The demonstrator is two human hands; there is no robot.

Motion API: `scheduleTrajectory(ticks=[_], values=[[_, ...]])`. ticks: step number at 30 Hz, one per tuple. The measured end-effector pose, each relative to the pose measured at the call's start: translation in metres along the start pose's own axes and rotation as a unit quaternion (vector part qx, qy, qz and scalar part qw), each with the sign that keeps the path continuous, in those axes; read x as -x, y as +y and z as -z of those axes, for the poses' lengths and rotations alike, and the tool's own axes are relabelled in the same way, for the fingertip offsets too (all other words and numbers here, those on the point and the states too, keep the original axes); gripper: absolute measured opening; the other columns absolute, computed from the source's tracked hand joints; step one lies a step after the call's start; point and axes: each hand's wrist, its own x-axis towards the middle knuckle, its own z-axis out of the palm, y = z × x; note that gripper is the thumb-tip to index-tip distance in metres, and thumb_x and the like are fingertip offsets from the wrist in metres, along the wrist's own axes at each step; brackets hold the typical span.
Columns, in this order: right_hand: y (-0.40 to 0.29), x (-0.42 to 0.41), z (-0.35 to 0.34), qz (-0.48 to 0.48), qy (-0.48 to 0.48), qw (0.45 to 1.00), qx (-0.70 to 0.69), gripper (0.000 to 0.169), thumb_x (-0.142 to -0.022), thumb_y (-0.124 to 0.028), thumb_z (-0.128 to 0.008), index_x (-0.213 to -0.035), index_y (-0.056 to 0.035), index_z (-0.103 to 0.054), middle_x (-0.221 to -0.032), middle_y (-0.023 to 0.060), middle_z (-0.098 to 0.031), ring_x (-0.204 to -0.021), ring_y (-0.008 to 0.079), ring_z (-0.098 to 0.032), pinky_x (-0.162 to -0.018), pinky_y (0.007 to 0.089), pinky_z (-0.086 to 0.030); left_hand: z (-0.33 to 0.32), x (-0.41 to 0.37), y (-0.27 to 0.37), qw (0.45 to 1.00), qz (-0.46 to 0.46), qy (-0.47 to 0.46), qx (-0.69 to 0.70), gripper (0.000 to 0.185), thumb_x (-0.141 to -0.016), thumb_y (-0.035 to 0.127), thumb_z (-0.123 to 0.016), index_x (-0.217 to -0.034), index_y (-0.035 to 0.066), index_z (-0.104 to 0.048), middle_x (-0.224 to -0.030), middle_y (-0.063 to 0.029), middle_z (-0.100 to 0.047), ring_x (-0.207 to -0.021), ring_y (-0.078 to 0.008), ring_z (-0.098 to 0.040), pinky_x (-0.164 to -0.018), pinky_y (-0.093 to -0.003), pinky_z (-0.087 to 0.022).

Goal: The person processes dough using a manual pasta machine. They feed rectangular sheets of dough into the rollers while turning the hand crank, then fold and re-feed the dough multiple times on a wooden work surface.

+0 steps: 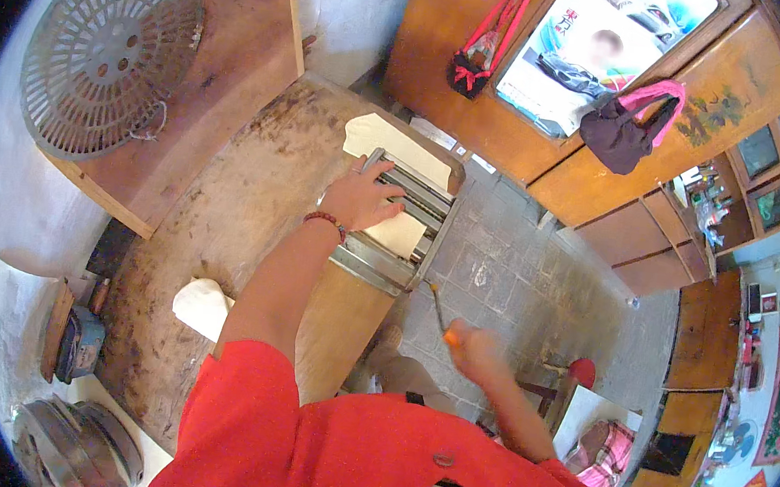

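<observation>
A metal noodle machine [412, 196] stands at the edge of a worn wooden table [224, 206]. My left hand [362, 200] rests on top of it with the fingers spread. One pale dough sheet [399, 147] lies flat at the machine's far side. More dough [398, 234] shows on its near side, partly covered by my hand. My right hand [478, 354], slightly blurred, grips the orange handle of a hand crank [439, 308], out past the table edge. A folded piece of dough [204, 306] lies beside my left forearm.
A round plastic basket [113, 51] leans against the wall on a raised wooden board [231, 66]. At the left table edge is a blue-grey container [81, 344]. Bags hang on a wooden wardrobe [458, 123] across the tiled floor [492, 274]. A red round object [582, 372] is at the right.
</observation>
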Motion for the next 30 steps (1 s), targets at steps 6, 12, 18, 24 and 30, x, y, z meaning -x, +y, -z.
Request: scheduleTrajectory(ticks=[6, 12, 18, 24, 30], values=[[0.046, -0.092, 0.042, -0.077, 0.089, 0.988, 0.099, 0.013, -0.081, -0.02, -0.058, -0.091, -0.0126, -0.056, -0.073, 0.0123, -0.065, -0.065, 0.0343, -0.063, -0.059, 0.0498, -0.047, 0.016, 0.009, 0.006, 0.999, 0.0, -0.029, -0.022, 0.038, -0.079, 0.05, -0.055, -0.107, 0.026, -0.066, -0.136, -0.0097, -0.043, -0.122, -0.0435, -0.039, -0.104, -0.0482, -0.035], [0.11, -0.148, -0.118, 0.016, -0.042, 0.999, -0.023, 0.015, -0.076, -0.019, -0.056, -0.088, -0.01, -0.059, -0.077, 0.0163, -0.065, -0.07, 0.0386, -0.062, -0.061, 0.0472, -0.049, 0.023, 0.007, 0.016, 0.999, 0.02, -0.039, 0.015, 0.035, -0.075, 0.047, -0.062, -0.103, 0.026, -0.066, -0.131, -0.0055, -0.046, -0.124, -0.0435, -0.038, -0.09, -0.0468, -0.048], [0.041, -0.076, -0.148, -0.052, -0.131, 0.986, -0.086, 0.021, -0.078, -0.024, -0.054, -0.091, -0.0093, -0.06, -0.082, 0.0188, -0.065, -0.075, 0.0406, -0.062, -0.066, 0.0512, -0.048, 0.012, 0.006, 0.002, 1.0, 0.021, -0.017, -0.002, 0.034, -0.074, 0.046, -0.063, -0.102, 0.027, -0.068, -0.133, -0.0046, -0.046, -0.125, -0.0449, -0.037, -0.091, -0.047, -0.047], [0.002, -0.001, -0.034, -0.025, -0.046, 0.998, -0.025, 0.015, -0.079, -0.022, -0.055, -0.089, -0.0109, -0.056, -0.07, 0.0171, -0.062, -0.068, 0.0404, -0.061, -0.062, 0.0521, -0.047, 0.007, -0.002, 0.005, 0.999, 0.038, -0.029, 0.006, 0.038, -0.074, 0.047, -0.063, -0.107, 0.028, -0.067, -0.138, -0.0035, -0.042, -0.126, -0.0477, -0.034, -0.097, -0.0483, -0.042], [0.021, -0.057, 0.048, -0.085, 0.048, 0.988, 0.12, 0.012, -0.078, -0.015, -0.056, -0.088, -0.0099, -0.057, -0.07, 0.014, -0.064, -0.067, 0.035, -0.064, -0.061, 0.0479, -0.047, 0.016, 0.007, 0.006, 0.999, 0.02, -0.041, 0.003, 0.046, -0.072, 0.048, -0.063, -0.111, 0.025, -0.064, -0.138, -0.0076, -0.041, -0.127, -0.0493, -0.031, -0.096, -0.0512, -0.042]])
